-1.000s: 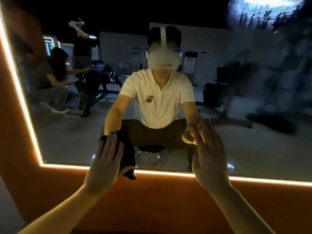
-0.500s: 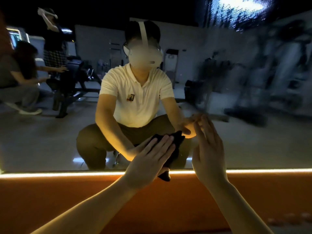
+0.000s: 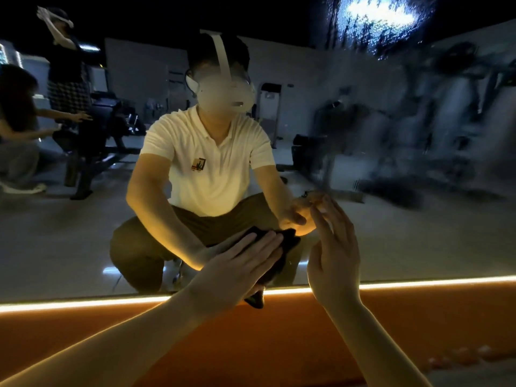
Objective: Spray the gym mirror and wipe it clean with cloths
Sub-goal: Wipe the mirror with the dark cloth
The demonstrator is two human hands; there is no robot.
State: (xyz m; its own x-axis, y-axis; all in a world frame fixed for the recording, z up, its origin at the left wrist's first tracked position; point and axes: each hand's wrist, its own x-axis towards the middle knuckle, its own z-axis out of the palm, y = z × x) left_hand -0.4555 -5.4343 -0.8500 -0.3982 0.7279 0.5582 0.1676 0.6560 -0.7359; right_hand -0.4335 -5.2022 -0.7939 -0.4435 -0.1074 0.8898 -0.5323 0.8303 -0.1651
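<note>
Above the glowing strip [image 3: 83,303], the mirror [image 3: 391,241] carried streaky wet haze [image 3: 418,129], high over the strip's right half. Just above that strip, your left hand [image 3: 237,272], fingers flat, pressed the dark cloth [image 3: 255,300] to the glass; your right hand [image 3: 335,255] stood open alongside, holding nothing.

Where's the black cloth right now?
Head view, low centre: the cloth is pressed against the mirror under the left hand, by the light strip, beside the right hand.

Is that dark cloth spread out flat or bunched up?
Bunched up. The cloth lies crumpled under the left hand, which presses it on the mirror with straight fingers; one corner hangs below.
</note>
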